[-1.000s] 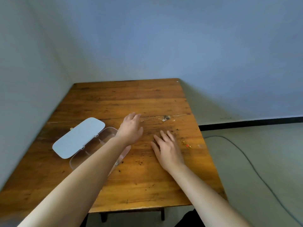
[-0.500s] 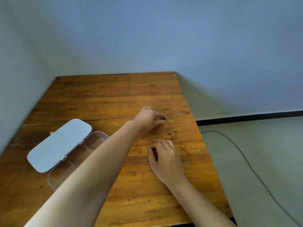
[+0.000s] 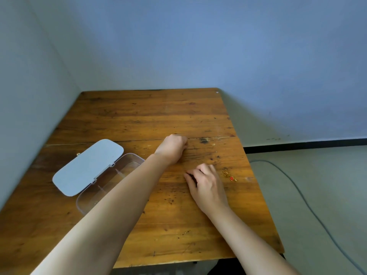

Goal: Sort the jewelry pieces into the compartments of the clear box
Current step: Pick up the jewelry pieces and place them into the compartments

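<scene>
The clear box (image 3: pixel 130 158) lies open at the table's left, its pale lid (image 3: pixel 88 167) folded back to the far left. My left forearm crosses over the box's near part. My left hand (image 3: pixel 171 148) is a closed fist at the crack in the table top, and the thin chain that lay there is out of sight inside it. My right hand (image 3: pixel 206 182) rests on the wood with its fingertips pinched on a small dark piece (image 3: pixel 192 177). A gold piece with a red stone (image 3: pixel 230 175) lies loose just right of my right hand.
The wooden table (image 3: pixel 158 225) stands in a corner, with walls to the left and behind. Its right edge is close to the gold piece. A grey cable (image 3: pixel 301 197) runs across the floor on the right. A dark stain (image 3: pixel 204 140) marks the crack.
My left hand reached to the chain at the crack, closed on it and drew back a little to the left. My right hand's fingers curled onto the dark piece. The camera shifted.
</scene>
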